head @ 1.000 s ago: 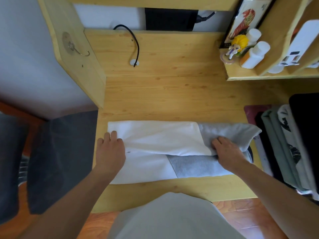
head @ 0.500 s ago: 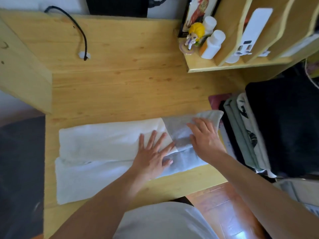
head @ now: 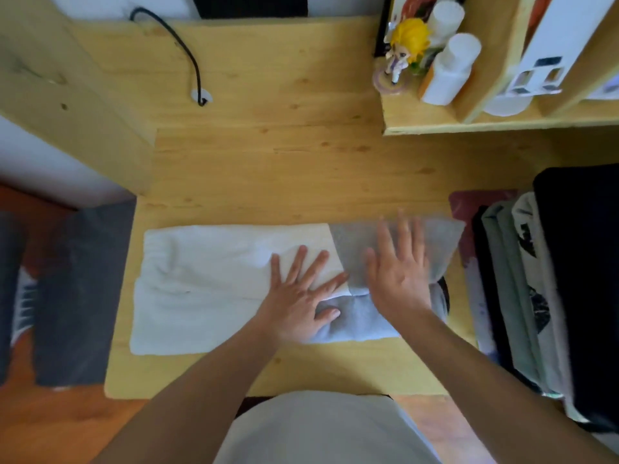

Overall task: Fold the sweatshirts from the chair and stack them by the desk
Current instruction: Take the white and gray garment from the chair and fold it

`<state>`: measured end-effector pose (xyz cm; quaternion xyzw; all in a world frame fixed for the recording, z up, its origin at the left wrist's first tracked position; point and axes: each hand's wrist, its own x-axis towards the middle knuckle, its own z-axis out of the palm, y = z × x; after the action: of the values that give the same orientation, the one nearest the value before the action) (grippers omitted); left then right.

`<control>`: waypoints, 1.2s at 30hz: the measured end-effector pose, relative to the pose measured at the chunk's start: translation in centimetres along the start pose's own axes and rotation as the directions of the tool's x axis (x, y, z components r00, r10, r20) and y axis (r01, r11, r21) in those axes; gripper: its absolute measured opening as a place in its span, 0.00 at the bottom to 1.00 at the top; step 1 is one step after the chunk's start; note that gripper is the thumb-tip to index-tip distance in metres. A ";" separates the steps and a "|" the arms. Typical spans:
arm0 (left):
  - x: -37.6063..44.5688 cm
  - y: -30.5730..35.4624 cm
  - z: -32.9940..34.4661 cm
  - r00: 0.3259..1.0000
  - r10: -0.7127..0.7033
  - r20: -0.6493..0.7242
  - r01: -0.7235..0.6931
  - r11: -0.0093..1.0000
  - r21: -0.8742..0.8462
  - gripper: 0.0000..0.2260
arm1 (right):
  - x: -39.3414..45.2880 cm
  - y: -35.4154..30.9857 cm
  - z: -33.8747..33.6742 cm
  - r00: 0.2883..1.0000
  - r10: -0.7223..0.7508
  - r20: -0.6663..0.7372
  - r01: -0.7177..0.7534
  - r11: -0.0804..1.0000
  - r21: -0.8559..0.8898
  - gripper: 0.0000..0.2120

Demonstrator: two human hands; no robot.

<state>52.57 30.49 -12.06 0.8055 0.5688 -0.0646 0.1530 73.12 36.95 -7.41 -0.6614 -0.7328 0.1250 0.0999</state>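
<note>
The sweatshirt [head: 234, 283], white with grey parts, lies folded long on the desk [head: 284, 169]; the left hand [head: 298, 303] presses flat at its middle, fingers spread; just right, the right hand [head: 398, 279] lies flat on the grey end; beyond it, stacked clothes [head: 522, 296].

I'm seeing the sweatshirt [head: 234, 283] lying across the surface [head: 284, 169], near its front edge. My hands, left hand [head: 298, 296] and right hand [head: 398, 272], are resting on its right half, with a clothes stack [head: 522, 296] sitting further right.

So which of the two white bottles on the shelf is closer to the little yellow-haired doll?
The back white bottle, right behind the doll. The front white bottle stands further right, beside the wooden divider.
</note>
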 end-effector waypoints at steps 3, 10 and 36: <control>-0.6 0.1 -0.3 0.999 -0.015 0.041 0.016 0.999 -0.028 0.29 | -1.0 -3.7 3.9 0.976 -0.166 0.144 0.179 0.981 -0.079 0.28; -6.0 -5.9 -4.5 0.628 -0.676 -0.385 0.536 0.735 -0.416 0.22 | -1.3 -3.0 6.1 0.984 -0.124 0.127 0.142 0.979 -0.146 0.29; -7.2 -17.2 -6.9 0.048 -0.902 0.430 0.740 -0.257 -0.622 0.22 | -1.3 -4.0 6.4 0.994 -0.074 0.077 0.089 0.972 -0.217 0.29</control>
<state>33.52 31.51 -6.55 0.0405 0.9332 0.1668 0.3156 67.46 34.98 -12.20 -0.6330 -0.7717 0.0617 0.0059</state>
